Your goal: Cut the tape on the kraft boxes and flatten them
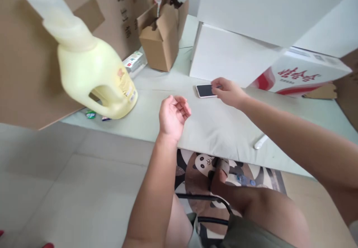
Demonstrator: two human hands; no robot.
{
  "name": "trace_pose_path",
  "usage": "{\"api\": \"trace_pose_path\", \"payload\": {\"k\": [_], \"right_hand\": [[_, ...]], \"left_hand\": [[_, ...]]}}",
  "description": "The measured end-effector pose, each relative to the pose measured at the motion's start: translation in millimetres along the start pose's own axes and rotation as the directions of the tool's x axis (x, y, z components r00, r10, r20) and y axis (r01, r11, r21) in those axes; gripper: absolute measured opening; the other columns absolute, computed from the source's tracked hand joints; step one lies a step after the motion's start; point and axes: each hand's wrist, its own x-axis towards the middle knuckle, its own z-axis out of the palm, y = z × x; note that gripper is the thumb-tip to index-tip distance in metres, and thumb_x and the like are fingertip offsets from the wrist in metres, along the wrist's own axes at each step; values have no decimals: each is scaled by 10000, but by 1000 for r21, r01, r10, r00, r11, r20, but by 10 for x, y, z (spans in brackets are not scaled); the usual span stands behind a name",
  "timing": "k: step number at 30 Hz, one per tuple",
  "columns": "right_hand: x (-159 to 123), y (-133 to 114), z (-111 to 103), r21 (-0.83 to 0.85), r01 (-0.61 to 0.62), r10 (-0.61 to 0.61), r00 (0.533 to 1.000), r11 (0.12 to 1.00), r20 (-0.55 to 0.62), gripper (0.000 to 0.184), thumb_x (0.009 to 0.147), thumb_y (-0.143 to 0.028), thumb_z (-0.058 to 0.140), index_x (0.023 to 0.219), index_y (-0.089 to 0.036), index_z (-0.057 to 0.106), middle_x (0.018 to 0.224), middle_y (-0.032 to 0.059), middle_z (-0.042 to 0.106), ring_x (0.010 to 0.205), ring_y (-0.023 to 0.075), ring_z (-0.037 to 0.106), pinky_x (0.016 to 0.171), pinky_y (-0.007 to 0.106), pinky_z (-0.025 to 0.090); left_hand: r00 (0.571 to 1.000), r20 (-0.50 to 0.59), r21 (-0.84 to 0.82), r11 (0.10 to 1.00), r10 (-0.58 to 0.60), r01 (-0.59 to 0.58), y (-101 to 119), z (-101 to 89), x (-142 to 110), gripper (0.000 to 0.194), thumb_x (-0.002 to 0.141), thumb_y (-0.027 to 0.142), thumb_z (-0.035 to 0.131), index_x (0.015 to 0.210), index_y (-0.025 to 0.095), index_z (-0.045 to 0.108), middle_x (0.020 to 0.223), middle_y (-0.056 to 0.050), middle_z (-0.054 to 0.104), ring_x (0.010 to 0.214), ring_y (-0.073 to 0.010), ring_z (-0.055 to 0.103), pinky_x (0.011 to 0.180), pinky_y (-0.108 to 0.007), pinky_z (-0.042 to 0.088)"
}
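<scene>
A smartphone [204, 90] with a dark screen and pale edge lies on the cloth-covered table [156, 87]. My right hand [228, 92] reaches in from the right, its fingers closed over the phone's right end and hiding that part. To the left of the phone, my left hand [173, 115] is raised above the table's front, palm turned up and fingers loosely curled but apart. It holds nothing. Nearest to it on the left stands a large pale-yellow jug [97, 65] with a handle and a translucent spout-like top.
Behind the phone stand a white box [223, 54] and a white carton with red lettering [299, 72]. An open brown carton [159, 46] sits farther back. A white handle-like object [260, 142] lies under my right forearm. A big cardboard sheet [28, 91] is at left.
</scene>
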Motion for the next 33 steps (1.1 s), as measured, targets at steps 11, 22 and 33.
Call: {"api": "trace_pose_path", "payload": {"k": [11,22,33], "right_hand": [[1602,-1637,990,-292,291,-303,953,911,6,632,784,-184,763,1372,-240,539,1395,130,535,1316,473,585,1107,790,414],[268,-697,447,7,302,-293,931,953,-217,483,948,-328,603,1421,-323,504,1583,28,506,1478,264,471,1250,489,419],[-1826,776,130,492,245,128,784,835,-607,350,883,-496,575,1199,-358,634,1254,43,676,1276,279,635,1115,523,499]], "left_hand": [[999,44,-79,997,29,-25,133,-147,77,376,918,441,491,695,181,648,613,-20,547,556,-116,526,617,-268,442],[740,-344,303,815,577,-494,11,-178,128,172,913,359,564,803,227,551,808,2,561,820,-138,582,804,-262,465],[720,69,568,566,691,-598,-436,146,72,262,895,426,677,1106,272,661,1275,-26,667,1259,-216,602,1079,-317,463]]}}
